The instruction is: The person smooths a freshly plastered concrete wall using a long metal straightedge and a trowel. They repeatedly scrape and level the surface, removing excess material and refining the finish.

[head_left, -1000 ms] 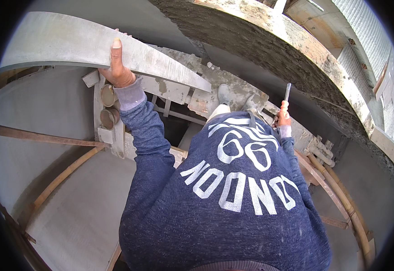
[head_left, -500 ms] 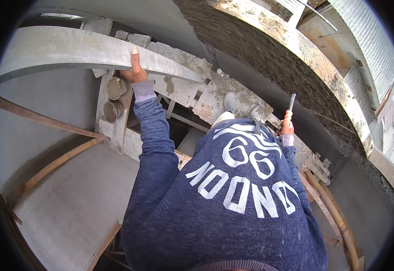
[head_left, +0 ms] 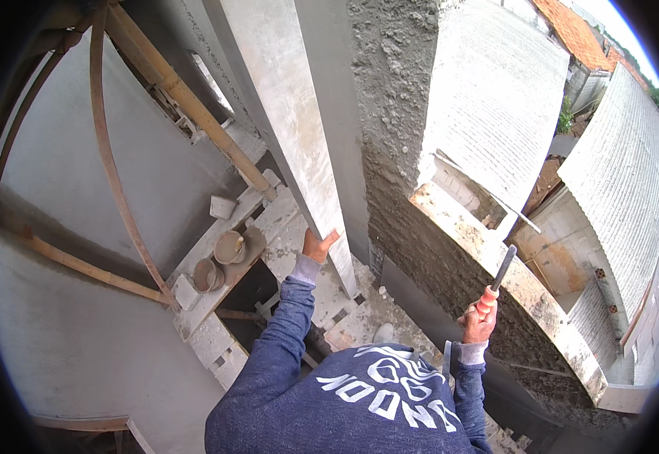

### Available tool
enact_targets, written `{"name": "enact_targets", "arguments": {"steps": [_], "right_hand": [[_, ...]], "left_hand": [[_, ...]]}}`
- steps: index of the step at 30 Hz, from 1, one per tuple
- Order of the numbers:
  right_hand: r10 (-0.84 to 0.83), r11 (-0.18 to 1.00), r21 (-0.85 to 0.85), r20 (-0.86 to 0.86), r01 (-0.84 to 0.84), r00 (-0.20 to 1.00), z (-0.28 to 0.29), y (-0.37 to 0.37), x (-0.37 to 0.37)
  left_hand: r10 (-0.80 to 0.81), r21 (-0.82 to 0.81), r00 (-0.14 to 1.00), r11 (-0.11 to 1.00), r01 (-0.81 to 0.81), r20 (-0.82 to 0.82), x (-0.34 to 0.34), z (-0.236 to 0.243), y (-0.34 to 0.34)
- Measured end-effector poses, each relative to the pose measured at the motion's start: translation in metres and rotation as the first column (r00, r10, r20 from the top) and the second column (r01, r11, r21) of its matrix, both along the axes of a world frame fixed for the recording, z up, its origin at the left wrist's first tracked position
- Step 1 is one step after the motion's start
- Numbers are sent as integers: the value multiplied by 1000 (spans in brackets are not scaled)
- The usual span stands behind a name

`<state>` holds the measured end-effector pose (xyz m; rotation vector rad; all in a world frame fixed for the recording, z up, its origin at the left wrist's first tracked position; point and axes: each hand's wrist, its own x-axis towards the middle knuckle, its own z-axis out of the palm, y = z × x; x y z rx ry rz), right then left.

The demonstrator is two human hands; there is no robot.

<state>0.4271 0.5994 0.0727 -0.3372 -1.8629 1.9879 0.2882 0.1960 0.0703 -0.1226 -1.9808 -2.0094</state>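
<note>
My left hand [head_left: 320, 246] is closed around the lower part of a long, pale grey straightedge [head_left: 291, 98]. The bar stands steeply, its lower end by the scaffold planks [head_left: 337, 310] and its upper part running out of the top of the view. My right hand [head_left: 479, 325] is wrapped round the orange-red handle of a tool with a dark metal shank [head_left: 504, 266], like a chisel or screwdriver, pointing up and away. Its exact kind is unclear. Beyond the bar rises a grey wall with a rough mortar face [head_left: 393, 98].
Two round mortar-stained buckets [head_left: 230, 247] stand on planks to the left, beside a gap [head_left: 250, 291] in the platform. A bamboo pole [head_left: 186, 91] slants at upper left. A mortar-splashed ledge [head_left: 511, 280] runs along the right, with corrugated roofs [head_left: 624, 197] beyond.
The straightedge has swung from lying across the left to standing steeply ahead, my left hand still on it. My right hand has risen with the orange-handled tool. The view has also shifted.
</note>
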Motion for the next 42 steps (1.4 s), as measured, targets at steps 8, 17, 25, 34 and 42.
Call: {"name": "enact_targets", "arguments": {"steps": [8,17,25,34,42], "right_hand": [[-13,999,27,-346,24,938,199,5,-47],[78,997,26,-582,-78,809,317,46,-53],[-4,982,-155,-586,-108,810,323,116,-55],[-66,985,-170,-488,-20,870,306,169,-11],[-111,945,-323,-437,-41,893,229,154,6]], "left_hand": [[2,-154,1000,988,-4,-14,-10,-5,71],[-356,-330,933,889,318,-58,7,17,166],[-737,-243,630,582,776,245,8,11,217],[-776,-375,549,431,821,310,13,14,246],[-747,-488,556,354,798,365,-21,0,188]]}}
